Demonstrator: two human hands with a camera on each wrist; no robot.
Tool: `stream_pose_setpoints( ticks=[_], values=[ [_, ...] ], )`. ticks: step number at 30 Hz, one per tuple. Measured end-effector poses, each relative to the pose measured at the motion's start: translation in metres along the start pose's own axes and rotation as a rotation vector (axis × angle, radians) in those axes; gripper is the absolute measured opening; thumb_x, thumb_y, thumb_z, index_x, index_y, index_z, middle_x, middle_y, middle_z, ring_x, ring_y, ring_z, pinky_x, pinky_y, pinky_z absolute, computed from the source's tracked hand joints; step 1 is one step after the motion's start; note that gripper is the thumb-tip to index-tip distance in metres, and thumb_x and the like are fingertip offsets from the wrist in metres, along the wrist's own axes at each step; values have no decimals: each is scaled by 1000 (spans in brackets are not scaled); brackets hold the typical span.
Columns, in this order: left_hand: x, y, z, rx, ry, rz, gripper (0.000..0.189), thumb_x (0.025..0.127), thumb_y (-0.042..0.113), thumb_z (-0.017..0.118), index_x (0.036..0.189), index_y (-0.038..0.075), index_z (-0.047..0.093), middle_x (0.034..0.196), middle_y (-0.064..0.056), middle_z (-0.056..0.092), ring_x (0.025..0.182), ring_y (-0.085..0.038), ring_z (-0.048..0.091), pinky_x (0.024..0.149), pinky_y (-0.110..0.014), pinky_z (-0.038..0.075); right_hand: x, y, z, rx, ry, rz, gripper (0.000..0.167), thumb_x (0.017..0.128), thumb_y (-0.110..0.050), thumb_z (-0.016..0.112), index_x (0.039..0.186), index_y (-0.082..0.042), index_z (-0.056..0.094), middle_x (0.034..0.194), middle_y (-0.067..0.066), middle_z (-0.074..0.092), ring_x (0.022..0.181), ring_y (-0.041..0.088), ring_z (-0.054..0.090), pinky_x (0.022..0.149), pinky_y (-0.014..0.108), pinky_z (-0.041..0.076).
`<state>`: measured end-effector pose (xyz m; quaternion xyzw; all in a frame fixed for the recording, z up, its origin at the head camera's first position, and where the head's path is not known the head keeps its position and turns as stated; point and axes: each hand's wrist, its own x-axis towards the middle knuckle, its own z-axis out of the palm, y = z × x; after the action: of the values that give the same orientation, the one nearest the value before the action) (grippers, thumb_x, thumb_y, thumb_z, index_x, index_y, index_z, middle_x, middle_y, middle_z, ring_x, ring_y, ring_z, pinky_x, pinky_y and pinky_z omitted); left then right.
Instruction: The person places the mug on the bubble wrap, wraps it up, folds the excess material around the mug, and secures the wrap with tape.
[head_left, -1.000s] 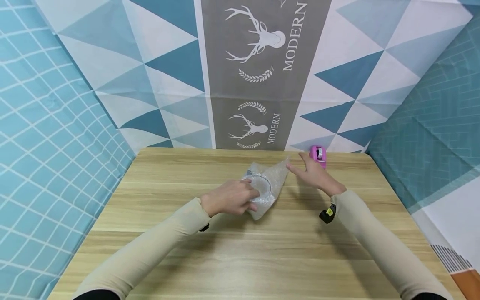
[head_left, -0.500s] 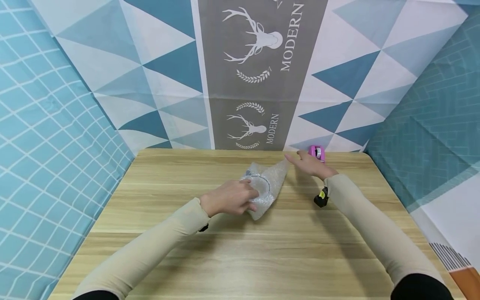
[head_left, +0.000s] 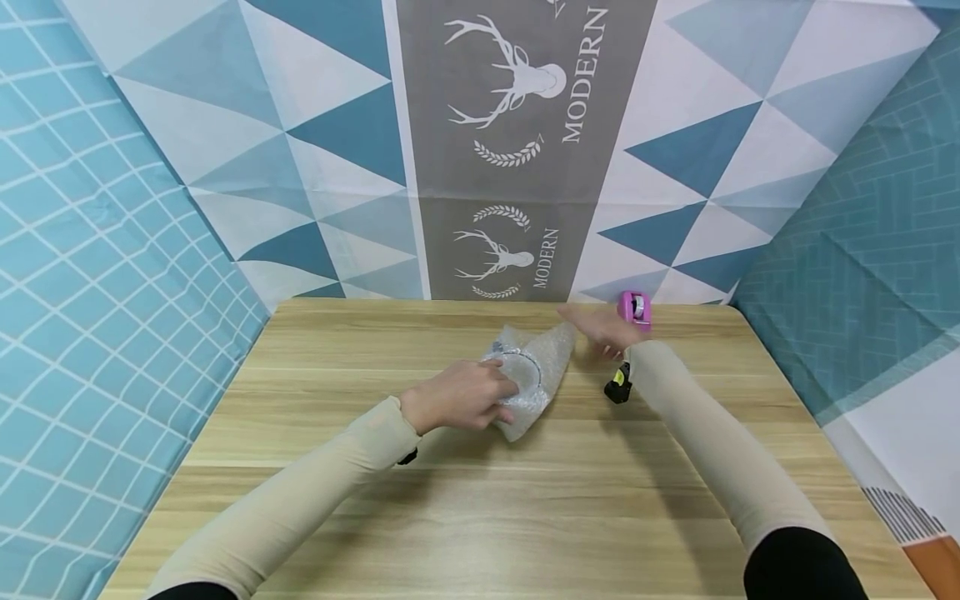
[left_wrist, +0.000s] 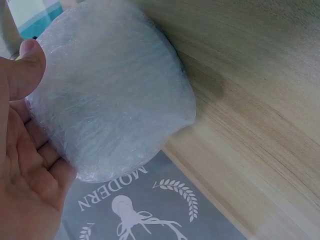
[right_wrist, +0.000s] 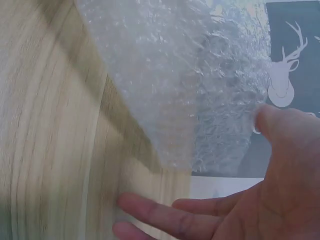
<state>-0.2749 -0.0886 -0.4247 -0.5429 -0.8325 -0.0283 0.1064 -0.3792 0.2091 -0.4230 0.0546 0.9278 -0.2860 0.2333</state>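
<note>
A round object bundled in clear bubble wrap (head_left: pixel 553 354) stands on the table, a circular rim showing through the layers in the head view. My left hand (head_left: pixel 459 395) grips its near left side, thumb on one face and fingers along the other, as the left wrist view shows on the wrapped bundle (left_wrist: pixel 112 95). At the far right, a loose flap of bubble wrap (right_wrist: pixel 200 90) sticks out and narrows to a tip. Beside that flap is my right hand (head_left: pixel 602 327), fingers extended, with the thumb right at the flap's edge. What lies inside the wrap is mostly hidden.
A pink tape dispenser (head_left: pixel 635 308) stands at the table's back edge, just past my right hand. The wooden table (head_left: pixel 495 525) meets a patterned wall covering (head_left: pixel 495 183) at the back, with blue coverings at both sides.
My right hand has moved left along the back of the flap and turned over it, away from the tape dispenser. My left hand and the wrapped object have stayed in place.
</note>
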Motion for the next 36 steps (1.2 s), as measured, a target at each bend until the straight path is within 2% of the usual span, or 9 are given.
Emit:
stream_pose_setpoints(
  ticks=[3, 5, 9, 12, 15, 17, 22, 28, 36],
  values=[
    [0, 0, 0, 0, 8, 7, 37, 94, 46, 71, 78, 15, 58, 65, 5, 52, 77, -16, 70, 112, -40, 50, 0, -1, 0, 35, -19, -3, 101, 86, -86, 47, 133, 4, 50, 114, 25, 70, 97, 36, 69, 84, 48, 59],
    [-1, 0, 0, -1, 10, 9, 36, 94, 45, 71, 78, 15, 59, 65, 5, 51, 75, -16, 69, 113, -41, 49, -2, -2, -1, 93, -34, -24, 82, 94, -70, 53, 129, 5, 54, 116, 25, 72, 100, 38, 71, 89, 49, 59],
    [-1, -1, 0, 1, 10, 6, 36, 94, 45, 71, 78, 15, 58, 64, 6, 48, 73, -15, 68, 114, -41, 48, -10, -5, -4, 241, -58, -104, 54, 103, -38, 54, 130, 8, 55, 127, 28, 68, 113, 40, 69, 101, 51, 56],
    [-1, -1, 0, 1, 12, 6, 37, 94, 45, 71, 77, 15, 57, 64, 6, 47, 73, -15, 68, 114, -41, 48, -14, -7, -6, 302, -51, -168, 51, 105, -24, 52, 141, 13, 46, 140, 32, 57, 123, 44, 64, 104, 54, 54],
    [-1, -1, 1, -5, 17, 13, 37, 93, 45, 72, 77, 15, 56, 64, 6, 48, 73, -16, 68, 114, -41, 48, -17, -11, -7, 326, -22, -213, 54, 104, -13, 50, 147, 17, 36, 142, 34, 49, 115, 43, 66, 103, 55, 54],
    [-1, -1, 2, -1, 17, 14, 37, 93, 45, 72, 77, 15, 56, 64, 6, 49, 74, -16, 69, 114, -41, 48, -20, -14, -7, 336, -2, -247, 56, 104, -10, 47, 150, 18, 31, 143, 34, 46, 113, 40, 65, 101, 55, 55],
    [0, -1, 2, 9, 7, 9, 36, 94, 45, 72, 79, 15, 58, 65, 5, 52, 76, -16, 70, 114, -41, 48, -34, -21, -10, 352, 34, -304, 48, 103, -2, 41, 146, 18, 40, 145, 35, 48, 118, 41, 62, 93, 48, 60],
    [-1, -1, 1, 7, 6, 4, 36, 93, 44, 73, 78, 15, 58, 66, 5, 53, 77, -17, 70, 114, -42, 48, -48, -26, -12, 350, 70, -319, 41, 101, 1, 47, 139, 14, 52, 136, 33, 56, 104, 31, 67, 89, 43, 62],
    [-1, 0, 2, 7, 14, 10, 35, 94, 44, 72, 79, 15, 58, 66, 5, 52, 78, -17, 70, 113, -42, 48, -70, -36, -10, 316, 112, -370, 37, 101, 0, 45, 134, 5, 59, 128, 29, 63, 108, 35, 68, 82, 41, 64]
  ],
)
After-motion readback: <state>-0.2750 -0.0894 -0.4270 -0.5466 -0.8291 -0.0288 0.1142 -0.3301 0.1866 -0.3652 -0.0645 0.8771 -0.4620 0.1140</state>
